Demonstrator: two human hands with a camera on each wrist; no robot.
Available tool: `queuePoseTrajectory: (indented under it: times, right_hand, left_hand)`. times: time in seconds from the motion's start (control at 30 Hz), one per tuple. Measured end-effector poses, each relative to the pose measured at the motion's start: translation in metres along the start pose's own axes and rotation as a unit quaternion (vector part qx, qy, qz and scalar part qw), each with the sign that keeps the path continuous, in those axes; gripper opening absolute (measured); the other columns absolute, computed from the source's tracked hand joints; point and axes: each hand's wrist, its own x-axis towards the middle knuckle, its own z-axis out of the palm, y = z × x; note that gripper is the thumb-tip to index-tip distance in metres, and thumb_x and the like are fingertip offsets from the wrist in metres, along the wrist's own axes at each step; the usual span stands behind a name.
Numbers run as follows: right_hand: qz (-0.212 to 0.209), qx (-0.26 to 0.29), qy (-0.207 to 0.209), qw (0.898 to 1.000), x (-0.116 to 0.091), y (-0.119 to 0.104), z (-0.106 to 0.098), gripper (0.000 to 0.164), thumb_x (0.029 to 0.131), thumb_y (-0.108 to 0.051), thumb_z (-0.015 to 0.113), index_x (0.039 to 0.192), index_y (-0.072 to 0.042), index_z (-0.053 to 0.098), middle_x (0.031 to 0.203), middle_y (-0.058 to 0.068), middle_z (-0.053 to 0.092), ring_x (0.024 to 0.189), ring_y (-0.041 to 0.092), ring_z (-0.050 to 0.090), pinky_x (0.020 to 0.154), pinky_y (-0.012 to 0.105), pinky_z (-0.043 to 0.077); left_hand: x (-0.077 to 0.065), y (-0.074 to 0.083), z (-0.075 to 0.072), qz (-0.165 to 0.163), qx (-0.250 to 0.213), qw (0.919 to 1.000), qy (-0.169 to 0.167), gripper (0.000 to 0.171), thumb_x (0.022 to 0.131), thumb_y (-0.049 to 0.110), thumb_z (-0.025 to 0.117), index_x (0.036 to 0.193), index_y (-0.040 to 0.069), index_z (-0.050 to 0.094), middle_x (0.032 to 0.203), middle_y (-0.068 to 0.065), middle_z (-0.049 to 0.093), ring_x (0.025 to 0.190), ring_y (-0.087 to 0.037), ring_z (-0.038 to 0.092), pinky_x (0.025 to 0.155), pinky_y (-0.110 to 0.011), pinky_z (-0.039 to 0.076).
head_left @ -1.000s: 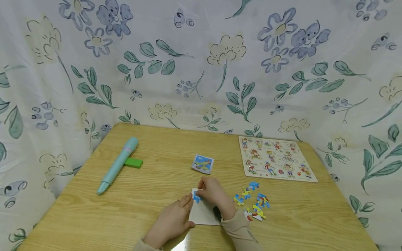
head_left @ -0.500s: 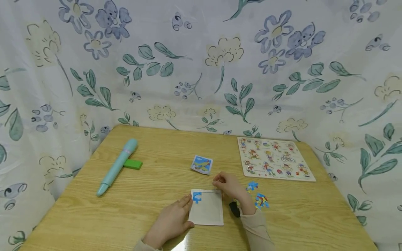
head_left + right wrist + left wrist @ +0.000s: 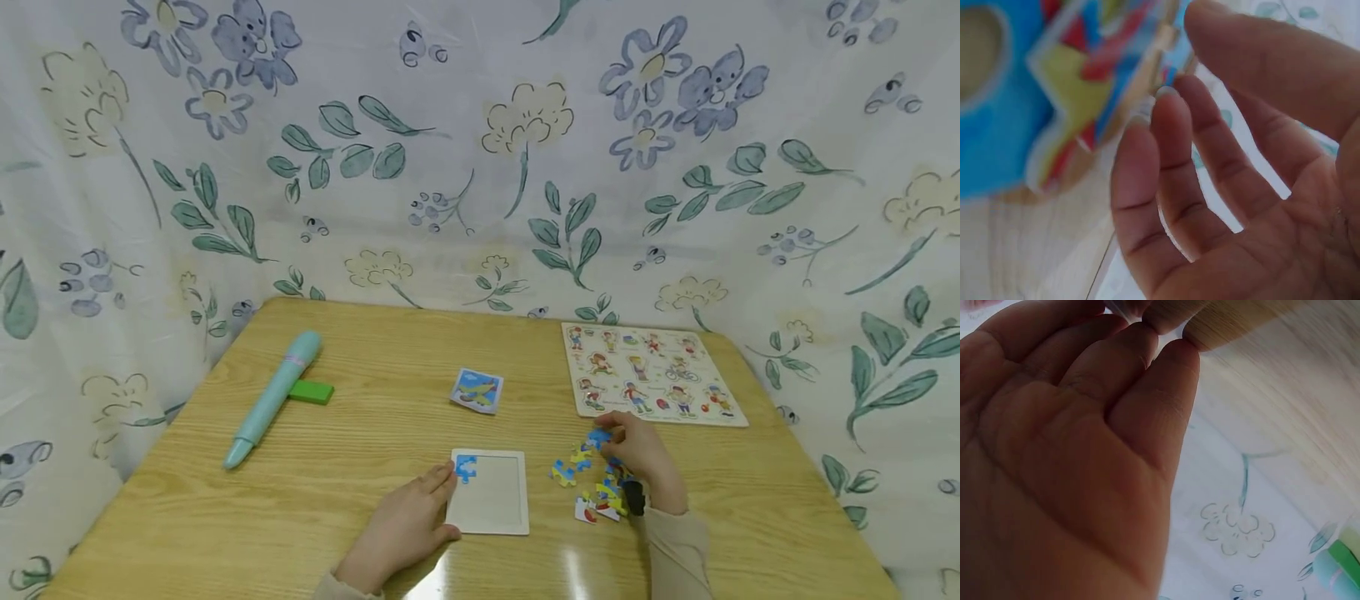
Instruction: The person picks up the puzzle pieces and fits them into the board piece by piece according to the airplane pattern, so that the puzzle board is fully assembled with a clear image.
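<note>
Tray position: the shallow pale tray (image 3: 491,504) lies flat on the near part of the bench (image 3: 382,358), between the left hand (image 3: 405,523) and the loose pieces (image 3: 608,490)
Tray axis: nearly square, no clear long side; its sides run roughly away from the person
Fitted piece: one blue puzzle piece (image 3: 466,467) sits in the far left corner of the tray, a knob pointing toward the near edge
Loose pieces: scattered to the right of the tray, pointing various ways, some overlapping
Left hand: fingers extended and close together, resting against the tray's left edge; thumb set apart, at the near left corner
Right hand (image 3: 642,457): over the loose pieces, fingers bent with gaps between them, thumb and fingertips at a blue loose piece (image 3: 597,438); whether it grips, cannot tell
Picture card (image 3: 477,391): beyond the tray, showing a yellow aeroplane
Figure board (image 3: 656,371): far right
Turquoise rod (image 3: 273,400): left, long axis diagonal, tapered end toward the near left; green block (image 3: 313,392) beside it
</note>
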Motion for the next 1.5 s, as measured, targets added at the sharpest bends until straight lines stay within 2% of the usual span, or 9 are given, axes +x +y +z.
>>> queuePoseTrajectory:
  times: [0.2,0.47,0.63,0.77,0.9,1.07,1.13,1.3,1.5]
  right_hand:
    - [-0.011,-0.060,0.006,0.998,0.005,-0.005,0.006,0.027,0.082,0.003,0.067,0.108,0.005,0.064,0.105,0.022,0.063,0.094,0.033,0.061,0.079,0.044,0.054]
    - [0.020,-0.093,-0.001,0.996,0.005,-0.009,0.010,0.022,0.079,0.000,0.065,0.100,0.006,0.059,0.089,0.016,0.059,0.077,0.023,0.051,0.067,0.035,0.048]
    - [0.038,-0.067,0.002,0.997,0.004,-0.008,0.010,0.020,0.082,-0.003,0.068,0.098,0.002,0.056,0.087,0.014,0.059,0.075,0.022,0.053,0.063,0.030,0.045]
    - [0.051,-0.045,0.015,0.998,0.003,-0.009,0.009,0.017,0.085,-0.006,0.069,0.096,0.000,0.057,0.088,0.015,0.065,0.074,0.022,0.058,0.059,0.028,0.045]
    - [0.038,-0.036,0.029,0.998,0.003,-0.013,0.007,0.013,0.089,-0.010,0.065,0.097,-0.002,0.060,0.088,0.013,0.066,0.073,0.020,0.059,0.059,0.028,0.045]
    - [0.019,0.009,0.033,0.999,0.002,-0.024,0.009,0.014,0.092,-0.011,0.063,0.101,-0.002,0.062,0.087,0.010,0.066,0.072,0.016,0.061,0.060,0.026,0.047]
    - [0.017,0.054,0.022,0.998,0.004,-0.028,0.013,0.015,0.092,-0.009,0.063,0.103,0.001,0.062,0.087,0.011,0.067,0.070,0.016,0.063,0.061,0.026,0.050]
    - [-0.013,0.165,-0.046,0.985,0.009,-0.037,0.027,0.021,0.094,-0.003,0.059,0.110,0.009,0.057,0.086,0.014,0.067,0.069,0.014,0.065,0.063,0.025,0.057]
    - [-0.060,0.216,-0.119,0.967,0.011,-0.052,0.048,0.027,0.095,-0.004,0.059,0.115,0.013,0.055,0.086,0.019,0.069,0.069,0.013,0.067,0.065,0.027,0.060]
  left_hand:
    - [0.000,-0.001,0.000,-0.005,-0.011,0.9999,-0.006,0.074,0.079,0.042,0.075,0.134,-0.002,0.054,0.144,-0.015,0.051,0.129,-0.030,0.054,0.102,-0.045,0.049]
    - [-0.001,-0.002,-0.001,-0.002,-0.011,0.9999,-0.007,0.075,0.079,0.043,0.075,0.135,-0.002,0.054,0.145,-0.016,0.050,0.129,-0.030,0.054,0.101,-0.045,0.050]
    - [0.000,-0.002,0.000,-0.003,-0.015,0.9999,-0.005,0.074,0.080,0.042,0.075,0.135,-0.003,0.054,0.144,-0.017,0.051,0.128,-0.031,0.054,0.101,-0.046,0.050]
    - [0.000,-0.002,0.000,-0.005,-0.021,0.9997,-0.007,0.072,0.081,0.041,0.074,0.135,-0.003,0.054,0.145,-0.017,0.050,0.129,-0.031,0.054,0.102,-0.046,0.049]
    - [0.000,-0.002,0.000,-0.005,-0.018,0.9998,-0.007,0.072,0.081,0.041,0.074,0.134,-0.003,0.054,0.144,-0.016,0.051,0.130,-0.031,0.053,0.103,-0.045,0.049]
    - [0.000,-0.001,0.000,-0.002,-0.016,0.9999,-0.003,0.072,0.081,0.040,0.075,0.134,-0.003,0.054,0.144,-0.016,0.051,0.129,-0.031,0.054,0.102,-0.045,0.050]
    - [0.000,-0.001,0.000,-0.002,-0.016,0.9999,-0.002,0.072,0.080,0.040,0.075,0.134,-0.003,0.054,0.144,-0.017,0.051,0.129,-0.031,0.054,0.102,-0.045,0.049]
    - [0.000,-0.001,-0.001,-0.004,-0.015,0.9999,-0.006,0.074,0.080,0.042,0.075,0.135,-0.002,0.054,0.145,-0.016,0.050,0.129,-0.031,0.054,0.102,-0.046,0.050]
    - [0.001,-0.001,0.001,-0.003,-0.010,0.9999,-0.004,0.073,0.079,0.042,0.076,0.134,-0.002,0.055,0.144,-0.016,0.051,0.128,-0.031,0.055,0.100,-0.046,0.051]
